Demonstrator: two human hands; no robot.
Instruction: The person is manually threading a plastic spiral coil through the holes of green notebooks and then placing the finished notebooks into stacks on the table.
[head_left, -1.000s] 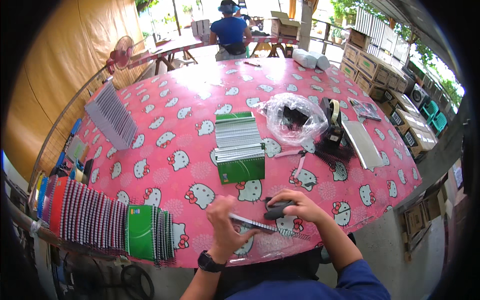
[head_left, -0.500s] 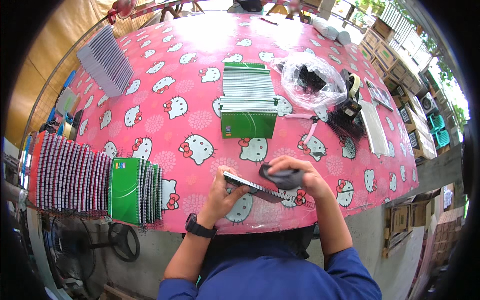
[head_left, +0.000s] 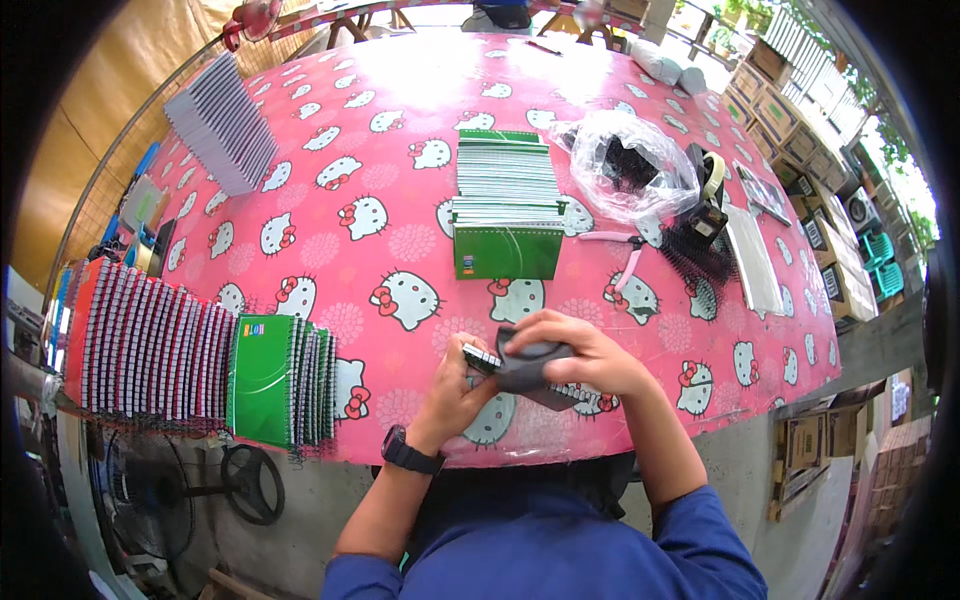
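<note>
From my remote feed: pink cartoon-cat tablecloth (head_left: 330, 130), green notebook stack (head_left: 506, 205), row of spiral notebooks (head_left: 190, 365) at my left, clear plastic bag (head_left: 632, 165), pink-handled scissors (head_left: 625, 255), tape dispenser (head_left: 708, 195), floor fan (head_left: 240, 482).

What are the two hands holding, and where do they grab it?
The left hand pinches the left end of a spiral-edged notebook; the right hand presses a dark grey tool on its middle.

Both hands meet at the near edge of the pink table (head_left: 330, 150). The left hand (head_left: 452, 385) grips a spiral-bound notebook (head_left: 560, 392) by its end while the right hand (head_left: 580, 352) presses a dark tool (head_left: 530, 368) onto it. Just beyond them lies a green notebook stack (head_left: 505, 205); to its right, a clear plastic bag (head_left: 632, 165).
</note>
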